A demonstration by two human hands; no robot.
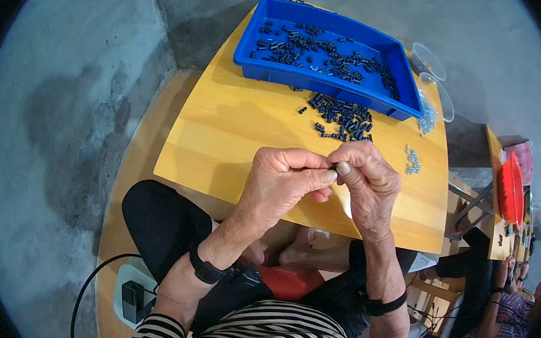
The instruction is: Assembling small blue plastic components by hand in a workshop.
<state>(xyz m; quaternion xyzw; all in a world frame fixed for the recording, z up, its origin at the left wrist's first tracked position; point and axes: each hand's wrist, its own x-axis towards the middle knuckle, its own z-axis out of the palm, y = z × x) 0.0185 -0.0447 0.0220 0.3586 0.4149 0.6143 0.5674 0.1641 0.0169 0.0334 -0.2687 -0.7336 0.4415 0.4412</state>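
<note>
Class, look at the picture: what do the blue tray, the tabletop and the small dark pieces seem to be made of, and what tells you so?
Blue tray: probably moulded plastic, uniform colour, smooth rounded rim. Tabletop: wood or wood-look board, pale yellow with faint grain lines and a smooth sheen. Small dark pieces: too small to tell; matte dark, perhaps plastic or rubber.

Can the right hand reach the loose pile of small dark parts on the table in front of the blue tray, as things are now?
Probably yes. The pile of dark parts lies on the table just beyond the right hand, with nothing between them. But its fingertips and the left hand pinch a small dark piece now.
</note>
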